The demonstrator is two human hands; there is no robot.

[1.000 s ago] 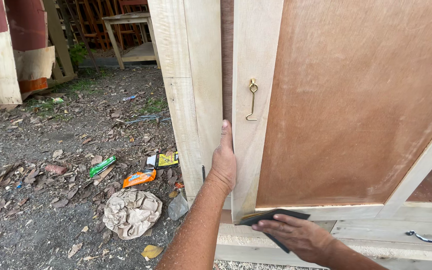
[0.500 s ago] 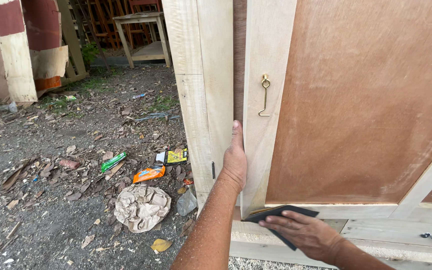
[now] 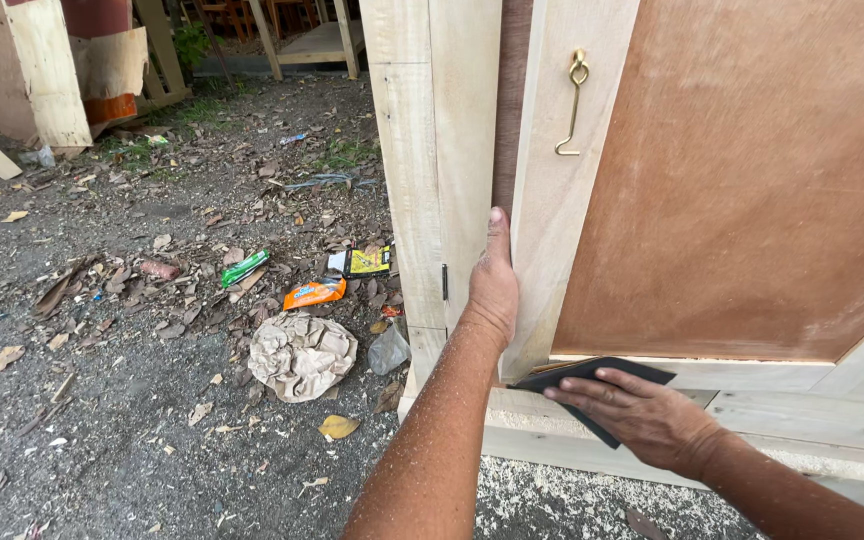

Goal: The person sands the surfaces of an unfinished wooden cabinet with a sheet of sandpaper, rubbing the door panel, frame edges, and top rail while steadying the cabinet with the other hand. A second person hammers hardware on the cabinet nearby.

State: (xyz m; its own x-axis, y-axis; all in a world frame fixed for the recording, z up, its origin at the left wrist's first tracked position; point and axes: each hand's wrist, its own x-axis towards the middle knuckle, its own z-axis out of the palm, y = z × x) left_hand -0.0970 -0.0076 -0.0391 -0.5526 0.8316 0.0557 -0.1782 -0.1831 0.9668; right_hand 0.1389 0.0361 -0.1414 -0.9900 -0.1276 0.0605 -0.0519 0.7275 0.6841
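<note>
Right hand grip: our right hand (image 3: pixel 642 415) lies flat, fingers spread, pressing a dark sheet of sandpaper (image 3: pixel 592 385) onto the pale wood; it pins the sheet under the palm and fingers and does not curl around it.
Sandpaper position: we see it on the bottom rail (image 3: pixel 752 375) of the door, at the lower left corner, one corner of the sheet sticking out below the hand over the base board (image 3: pixel 572 440).
Left hand grip: our left hand (image 3: pixel 493 285) clasps the edge of the door stile (image 3: pixel 552 200), thumb up along the face, fingers hidden in the gap behind, so we cannot tell how far they wrap.
Door: pale wooden frame around a reddish-brown plywood panel (image 3: pixel 752 180); it stands upright, with a narrow dark gap between stile and post.
Hook: a brass hook latch (image 3: pixel 572 105) hangs straight down on the stile, well above the left hand.
Post: a pale upright post (image 3: pixel 432 150) stands just left of the gap, with a small dark hinge (image 3: pixel 444 283) on its edge near the left hand.
Ground: grey gravel with dry leaves; a crumpled brown paper (image 3: pixel 300 355), an orange wrapper (image 3: pixel 314 293), a green wrapper (image 3: pixel 244 268) and a yellow-black packet (image 3: pixel 367 262) lie left of the post.
Background: wooden boards (image 3: pixel 47 70) lean at upper left.
</note>
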